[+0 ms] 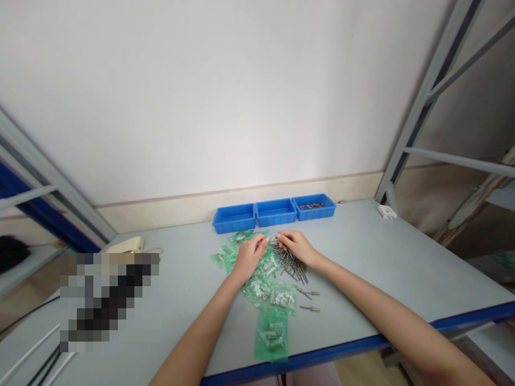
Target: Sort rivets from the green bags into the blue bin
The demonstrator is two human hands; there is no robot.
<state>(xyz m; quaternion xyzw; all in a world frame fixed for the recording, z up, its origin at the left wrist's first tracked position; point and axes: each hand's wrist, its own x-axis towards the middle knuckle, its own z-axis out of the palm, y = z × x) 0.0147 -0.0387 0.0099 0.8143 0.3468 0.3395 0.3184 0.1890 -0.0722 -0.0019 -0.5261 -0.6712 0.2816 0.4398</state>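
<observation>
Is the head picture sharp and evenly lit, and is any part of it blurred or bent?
In the head view the light is soft and even, brightest on the wall, with faint shadows under the hands. The shelf posts lean outward near the edges, a wide-lens distortion. A pixelated block hides part of the table's left side. The metal pins are too small to show detail.

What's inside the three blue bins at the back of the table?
The right blue bin holds a few metal rivets. The middle blue bin and left blue bin show only bare floor, though their near walls hide the front strip of each.
</observation>
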